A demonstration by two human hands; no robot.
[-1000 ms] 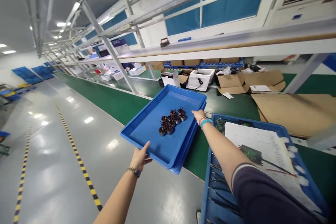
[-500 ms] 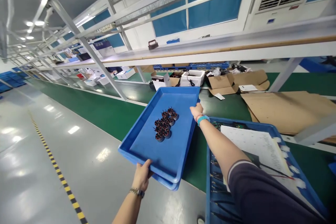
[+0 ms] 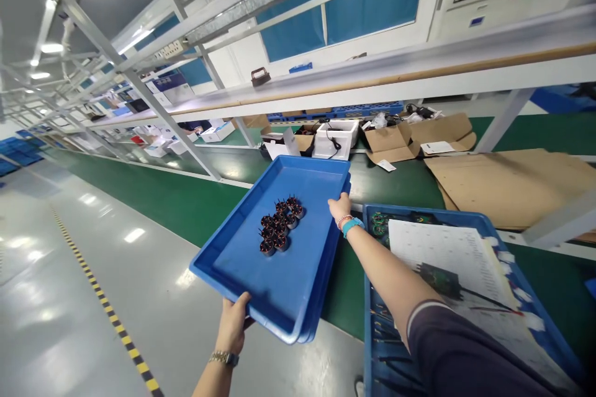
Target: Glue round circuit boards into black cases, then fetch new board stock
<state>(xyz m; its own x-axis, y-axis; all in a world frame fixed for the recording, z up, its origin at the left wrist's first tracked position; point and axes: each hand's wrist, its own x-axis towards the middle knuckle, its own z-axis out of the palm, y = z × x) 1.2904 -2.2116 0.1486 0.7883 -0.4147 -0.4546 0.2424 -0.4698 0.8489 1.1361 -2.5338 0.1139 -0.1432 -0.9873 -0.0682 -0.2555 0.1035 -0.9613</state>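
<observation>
Parts (image 3: 280, 225) in the upper tray (image 3: 242, 260), paper (image 3: 437, 245) in the right-hand tray (image 3: 367, 335).

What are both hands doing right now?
Left hand: closed, holding the near edge of the blue tray.
Right hand: closed, holding its right edge.

There are two bare hands, one left hand (image 3: 231, 325) and one right hand (image 3: 339, 206). Between them is one shallow blue plastic tray (image 3: 251, 267), with at least one more blue tray (image 3: 320, 298) under it. About ten small, round, black-and-copper parts (image 3: 280, 227) sit on top, too bunched up to count for sure. To the right of the right hand is one wide blue plastic bin (image 3: 367, 310). Past that hand is one white box (image 3: 323, 146).
</observation>
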